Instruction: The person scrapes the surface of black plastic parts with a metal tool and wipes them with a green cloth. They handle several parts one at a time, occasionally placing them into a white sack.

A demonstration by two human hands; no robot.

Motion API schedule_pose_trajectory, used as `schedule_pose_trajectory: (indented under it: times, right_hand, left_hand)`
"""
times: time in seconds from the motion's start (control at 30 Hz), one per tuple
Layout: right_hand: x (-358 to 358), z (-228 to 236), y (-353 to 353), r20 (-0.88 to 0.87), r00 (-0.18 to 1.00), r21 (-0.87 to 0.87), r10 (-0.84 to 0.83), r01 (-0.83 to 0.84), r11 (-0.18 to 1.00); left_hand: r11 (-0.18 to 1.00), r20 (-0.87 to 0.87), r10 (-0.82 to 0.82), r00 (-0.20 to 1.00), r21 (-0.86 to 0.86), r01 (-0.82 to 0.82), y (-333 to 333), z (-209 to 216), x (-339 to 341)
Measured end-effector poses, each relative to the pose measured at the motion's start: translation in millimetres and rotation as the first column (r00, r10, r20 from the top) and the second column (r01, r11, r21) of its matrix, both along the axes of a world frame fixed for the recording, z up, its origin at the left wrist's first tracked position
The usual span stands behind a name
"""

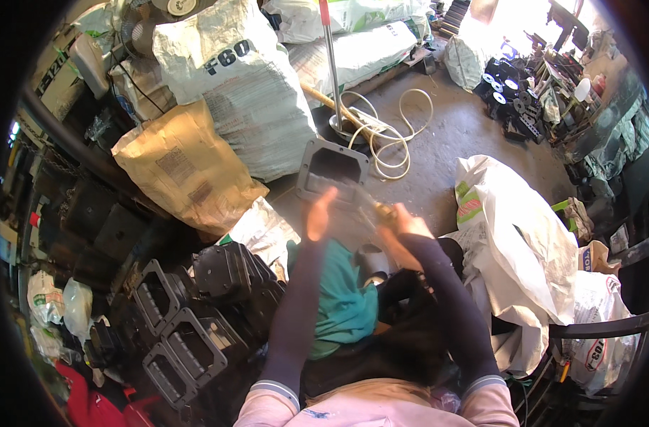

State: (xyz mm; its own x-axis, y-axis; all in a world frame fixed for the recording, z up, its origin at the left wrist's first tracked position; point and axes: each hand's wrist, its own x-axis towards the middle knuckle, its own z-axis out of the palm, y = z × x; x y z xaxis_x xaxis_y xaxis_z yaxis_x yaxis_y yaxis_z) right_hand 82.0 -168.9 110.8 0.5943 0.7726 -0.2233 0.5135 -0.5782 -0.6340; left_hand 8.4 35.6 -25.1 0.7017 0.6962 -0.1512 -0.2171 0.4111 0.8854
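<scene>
In front of me, a dark grey box-like housing (305,165) with a rectangular opening and a flanged rim is held out over the floor. My left hand (319,213) is closed on its near side, though motion blurs the fingers. Close to the housing's near right corner, my right hand (410,226) grips a hand tool with a yellowish handle (385,211). The tool's thin working end is smeared, so its exact kind cannot be made out. A teal cloth (346,302) lies across my lap beneath the hands, with a grey rounded object (373,260) beside it.
Several similar dark housings (189,341) are stacked at lower left. A brown paper sack (189,167) and white sacks (249,99) stand beyond. A pale hose (410,135) coils on the floor. To the right are a white sack (520,242) and a pile of black parts (513,96).
</scene>
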Motion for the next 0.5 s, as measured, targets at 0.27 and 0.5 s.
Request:
schedule_pose_trajectory:
  times: [0.27,0.5]
  right_hand:
    - [10.6,-12.1,-23.2,0.083,0.989,0.074,-0.124,0.118,0.99]
    - [-6.4,19.0,-38.3,0.039,0.998,0.187,0.039,-0.045,0.981]
  left_hand:
    - [0.942,-0.044,0.243,0.969,0.25,-0.225,-0.3,-5.2,5.6]
    - [0.78,0.048,0.213,0.976,0.593,-0.199,-17.6,-3.4,11.9]
